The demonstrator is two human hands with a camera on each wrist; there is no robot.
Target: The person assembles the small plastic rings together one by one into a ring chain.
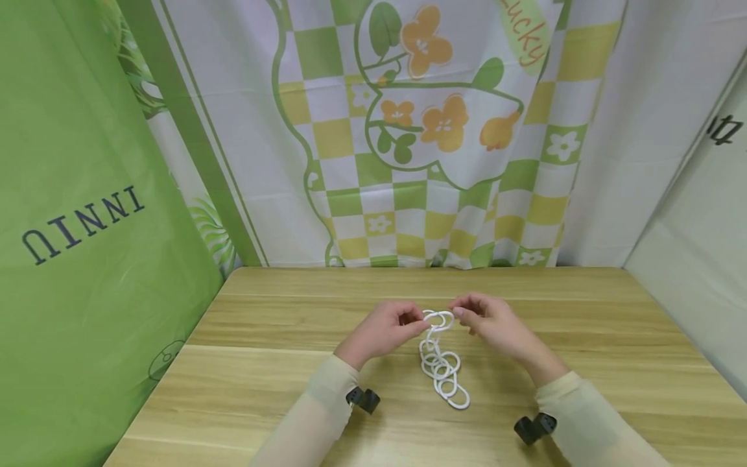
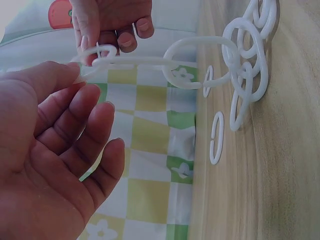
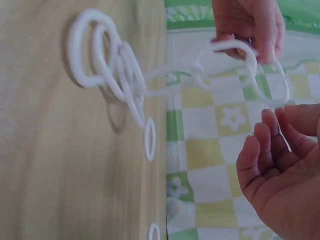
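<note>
A chain of white plastic links [image 1: 441,368] lies on the wooden table, its upper end lifted between the two hands. My left hand [image 1: 385,329] pinches one raised link between thumb and index finger; in the left wrist view its other fingers [image 2: 90,125] are loosely bent. At the right edge of the top link [image 3: 286,82], my right hand [image 1: 495,324] pinches with thumb and fingertip. Raised links [image 2: 197,62] run down to the heap on the table. Fingertips partly hide where the end links meet.
Separate white links [image 2: 216,137] lie on the table in the wrist views; the head view does not show them apart. A patterned curtain [image 1: 408,220] hangs behind the wooden table [image 1: 262,376]. Green fabric [image 1: 87,311] stands along the left side, a pale panel [image 1: 694,240] along the right.
</note>
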